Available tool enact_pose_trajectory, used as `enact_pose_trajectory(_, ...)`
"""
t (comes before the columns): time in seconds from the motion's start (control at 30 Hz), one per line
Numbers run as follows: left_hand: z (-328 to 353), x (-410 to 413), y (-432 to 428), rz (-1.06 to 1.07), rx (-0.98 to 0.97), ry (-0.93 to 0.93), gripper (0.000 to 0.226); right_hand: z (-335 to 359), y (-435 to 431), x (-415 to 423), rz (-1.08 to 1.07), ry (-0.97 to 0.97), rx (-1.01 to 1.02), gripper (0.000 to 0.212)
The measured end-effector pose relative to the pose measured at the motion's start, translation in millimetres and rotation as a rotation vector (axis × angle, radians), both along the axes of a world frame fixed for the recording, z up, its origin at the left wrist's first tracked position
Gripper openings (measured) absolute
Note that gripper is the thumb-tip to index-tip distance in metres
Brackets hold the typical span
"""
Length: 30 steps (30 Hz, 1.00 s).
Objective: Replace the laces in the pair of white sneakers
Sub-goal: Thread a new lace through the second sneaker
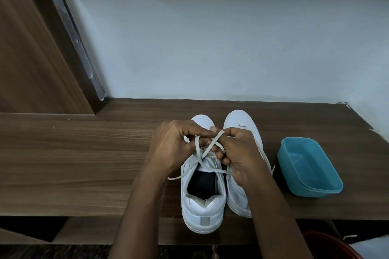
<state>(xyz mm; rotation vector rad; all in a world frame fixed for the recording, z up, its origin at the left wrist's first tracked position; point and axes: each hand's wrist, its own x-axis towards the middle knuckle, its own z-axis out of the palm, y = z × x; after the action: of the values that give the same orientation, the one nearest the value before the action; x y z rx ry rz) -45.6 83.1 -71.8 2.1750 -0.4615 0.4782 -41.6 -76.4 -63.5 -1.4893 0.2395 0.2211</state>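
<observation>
The left hand [170,145] and right hand [240,153] each pinched the lace [207,147] over the nearer sneaker [203,202]; even tension on both sides would likely keep its crossing flat.

Bare forearms; left hand [171,145], right hand [241,154]

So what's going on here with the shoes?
A person is working on a pair of white sneakers that stand side by side on a wooden table, toes pointing away. Both hands are over the left sneaker. The left hand and the right hand each grip strands of its white lace, which crosses above the tongue, with one loose end trailing off to the left. The right sneaker isn't being worked on. A blue tub sits further right.
</observation>
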Motion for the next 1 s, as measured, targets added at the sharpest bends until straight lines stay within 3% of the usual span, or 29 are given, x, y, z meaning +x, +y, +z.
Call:
enact_pose_trajectory(0.2, 6.5, -3.1, -1.3, 0.095, 0.259, -0.022, 0.024, 4.1, -3.5, 1.3, 0.007, 0.050, 0.052, 0.033)
enact_pose_trajectory(0.43, 10.7, -5.0, -7.3, 0.150, 0.437, -0.010, 0.017, 14.9, -7.1, 1.3, 0.034, 0.122, 0.144, 0.065)
enact_pose_trajectory(0.53, 7.9, -2.2, -3.5, 0.156, 0.396, 0.079, 0.013, 18.5, -12.3, 1.3, 0.070, 0.100, 0.061, 0.073)
enact_pose_trajectory(0.63, 5.6, -1.9, 9.5, 0.156, 0.309, 0.136, 0.009, 21.9, -26.5, 6.0, -0.056, 0.025, 0.037, 0.074)
enact_pose_trajectory(0.8, 0.7, -4.6, 29.3, 0.156, 0.155, 0.226, 0.018, 28.2, -63.0, 9.3, -0.333, -0.118, 0.169, 0.046)
enact_pose_trajectory(0.93, 6.7, -9.4, 26.1, 0.039, -0.126, 0.386, 0.015, 27.5, -72.4, 5.6, -0.283, -0.198, 0.266, 0.006)
enact_pose_trajectory(1.0, 11.8, -11.4, 23.0, -0.010, -0.231, 0.433, 0.016, 26.2, -71.4, 5.8, -0.215, -0.199, 0.163, 0.023)
